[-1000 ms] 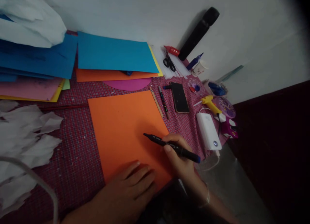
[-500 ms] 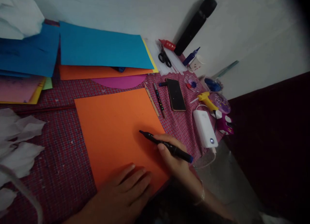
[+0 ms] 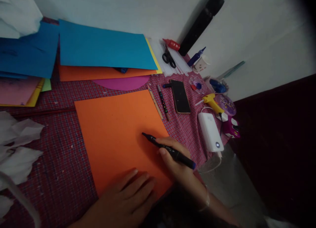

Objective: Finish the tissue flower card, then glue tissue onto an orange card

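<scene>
Right hand [image 3: 176,157] in action, and it has the marker [image 3: 172,152] in a closed pen grip, thumb and fingers pinched round the barrel, dark tip pointing away to the left, blue end jutting out behind the thumb. That tip is over the right half of the orange sheet [image 3: 111,129], well inside its right edge; whether it touches the paper, I can't tell. The left hand [image 3: 128,195] lies spread on the sheet's near edge, palm down, fingers loosely extended, nothing in its grasp. The sheet itself sits flat by the near edge of the table [image 3: 64,172]. Just off its far right corner, a pencil [image 3: 156,103] runs down beside the right edge, a dotted pen [image 3: 164,104] next along, then the phone [image 3: 180,97]. Over to the table's right edge: the power bank [image 3: 211,131], with a yellow glue gun [image 3: 213,103] just behind. Along the far edge by the wall, a blue sheet [image 3: 106,45] tops a stack of paper, and scissors [image 3: 169,60] rest on white strips [image 3: 156,58] to its right. Crumpled paper [image 3: 21,162] fills the left side.
</scene>
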{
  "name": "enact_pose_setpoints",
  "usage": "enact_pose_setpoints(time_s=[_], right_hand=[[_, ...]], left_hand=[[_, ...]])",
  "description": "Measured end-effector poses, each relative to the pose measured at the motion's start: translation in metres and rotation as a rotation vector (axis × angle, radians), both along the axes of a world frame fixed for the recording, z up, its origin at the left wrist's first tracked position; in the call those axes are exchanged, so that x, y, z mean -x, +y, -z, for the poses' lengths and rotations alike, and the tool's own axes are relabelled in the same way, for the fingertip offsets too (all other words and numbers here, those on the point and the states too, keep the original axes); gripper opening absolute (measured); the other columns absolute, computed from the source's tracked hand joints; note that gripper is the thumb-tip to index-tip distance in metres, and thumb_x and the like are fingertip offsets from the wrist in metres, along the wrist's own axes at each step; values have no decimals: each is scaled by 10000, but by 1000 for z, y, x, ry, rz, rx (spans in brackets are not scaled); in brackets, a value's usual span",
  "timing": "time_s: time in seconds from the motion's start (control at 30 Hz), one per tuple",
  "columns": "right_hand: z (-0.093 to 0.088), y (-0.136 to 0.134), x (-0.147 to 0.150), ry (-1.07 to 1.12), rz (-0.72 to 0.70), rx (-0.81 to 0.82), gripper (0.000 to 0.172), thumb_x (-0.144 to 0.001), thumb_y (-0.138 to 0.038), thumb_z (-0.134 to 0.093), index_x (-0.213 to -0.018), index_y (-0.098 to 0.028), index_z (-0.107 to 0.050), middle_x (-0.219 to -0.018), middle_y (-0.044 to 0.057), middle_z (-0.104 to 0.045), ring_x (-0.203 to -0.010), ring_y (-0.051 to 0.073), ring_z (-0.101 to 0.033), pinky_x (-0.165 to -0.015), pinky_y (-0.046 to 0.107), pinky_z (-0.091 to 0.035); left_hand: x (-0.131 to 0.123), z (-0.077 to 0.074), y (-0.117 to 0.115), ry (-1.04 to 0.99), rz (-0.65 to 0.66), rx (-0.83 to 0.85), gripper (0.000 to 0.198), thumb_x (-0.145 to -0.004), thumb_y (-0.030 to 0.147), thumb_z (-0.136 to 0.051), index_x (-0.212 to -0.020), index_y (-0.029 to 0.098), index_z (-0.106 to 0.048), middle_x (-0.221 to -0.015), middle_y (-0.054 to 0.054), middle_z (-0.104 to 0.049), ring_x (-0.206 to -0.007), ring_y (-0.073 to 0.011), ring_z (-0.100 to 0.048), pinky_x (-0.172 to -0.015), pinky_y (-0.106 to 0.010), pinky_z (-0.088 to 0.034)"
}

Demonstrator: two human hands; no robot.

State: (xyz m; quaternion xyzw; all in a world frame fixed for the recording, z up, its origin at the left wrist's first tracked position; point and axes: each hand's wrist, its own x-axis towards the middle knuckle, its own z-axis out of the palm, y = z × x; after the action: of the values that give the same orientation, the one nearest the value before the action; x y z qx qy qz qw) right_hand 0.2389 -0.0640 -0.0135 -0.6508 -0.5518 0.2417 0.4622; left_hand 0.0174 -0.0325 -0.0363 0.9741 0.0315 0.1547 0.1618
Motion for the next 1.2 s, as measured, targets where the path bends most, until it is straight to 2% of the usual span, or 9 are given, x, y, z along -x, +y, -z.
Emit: enact_pose_setpoints(time_s=[0.2, 0.43, 0.73, 1.03, 1.2], right_hand=[[0, -1, -1, -21, 1, -1, 162, -919, -242, -630, -1040, -259, -737, -926, 36, -786, -783, 174, -734, -719, 326, -605], [-1, 0, 1, -15, -12, -16, 147, -926, -240, -639, -1032, -264, -738, -918, 26, -788, -809, 168, -743, -728, 298, -605], [4, -1, -1, -23, -16, -9, 173, -925, -237, -629, -1056, -282, -732, -912, 23, -777, -800, 173, -731, -710, 321, -603], [4, -2, -1, -18, -4, 16, 165, -930, -258, -614, -1047, -268, -730, -897, 25, -767, -741, 165, -712, -699, 332, -600], [5, -2, -1, -53, -17, -10, 158, -924, -238, -616, -1039, -269, -720, -908, 23, -768, -792, 167, -719, -718, 319, -593]], left_hand=[[1, 2, -2, 45, 5, 60, 358, -957, 190, -510, -1291, 229, -633, -1330, -13, -674, -1177, -208, -570, -1087, -395, -377], [0, -1, 3, 41, 44, 6, 336, -980, 220, -495, -1286, 228, -634, -1299, -1, -699, -1157, -201, -593, -1060, -379, -396], [-2, 4, -4, 27, -28, 29, 311, -1012, 267, -475, -1273, 236, -640, -1291, 11, -702, -1187, -212, -577, -1081, -405, -381], [0, 4, -3, -5, -30, 21, 303, -1004, 284, -493, -1258, 232, -652, -1264, 10, -712, -1161, -208, -584, -1071, -394, -388], [0, 4, -1, 16, 17, 29, 330, -989, 223, -485, -1281, 216, -636, -1297, -12, -697, -1167, -215, -587, -1059, -400, -400]])
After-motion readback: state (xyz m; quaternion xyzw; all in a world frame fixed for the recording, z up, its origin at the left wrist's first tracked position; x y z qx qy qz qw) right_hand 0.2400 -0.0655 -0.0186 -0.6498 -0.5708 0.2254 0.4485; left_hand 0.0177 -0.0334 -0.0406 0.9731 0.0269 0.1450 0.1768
